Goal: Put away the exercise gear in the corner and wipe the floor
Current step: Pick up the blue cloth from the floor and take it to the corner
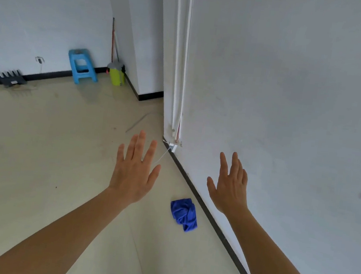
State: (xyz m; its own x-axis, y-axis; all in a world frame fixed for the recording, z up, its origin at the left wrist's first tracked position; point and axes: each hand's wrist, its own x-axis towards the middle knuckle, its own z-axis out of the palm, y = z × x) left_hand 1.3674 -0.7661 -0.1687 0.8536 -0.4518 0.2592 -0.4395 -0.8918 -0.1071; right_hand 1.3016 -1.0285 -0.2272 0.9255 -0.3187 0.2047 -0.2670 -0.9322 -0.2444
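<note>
Both forearms reach forward with the hands held up, flat and wide. The left hand has its fingers spread and straight, and the right hand has its fingers straight and closer together. Neither holds anything.

A crumpled blue cloth lies on the floor between the two wrists, just beside the dark skirting board at the foot of the wall. It sits at about 4 o'clock from the left hand and about 8 o'clock from the right. Its long axis runs roughly 11 to 5 o'clock, nearly parallel with the skirting board. The right hand looks slightly nearer, though the gap is small, and either hand would have to drop down and back towards the body to reach it.

At 12 o'clock, beyond the hands, a small white box sits at the wall's outer corner, with white cable ducts running up from it.

Farther off, at about 10 o'clock, a blue stool and a green bin stand against the far wall. Long handles lean in the corner behind the bin, and a black router sits to the left.

No exercise gear is in view, so wiping with the cloth looks like the step in hand.
</note>
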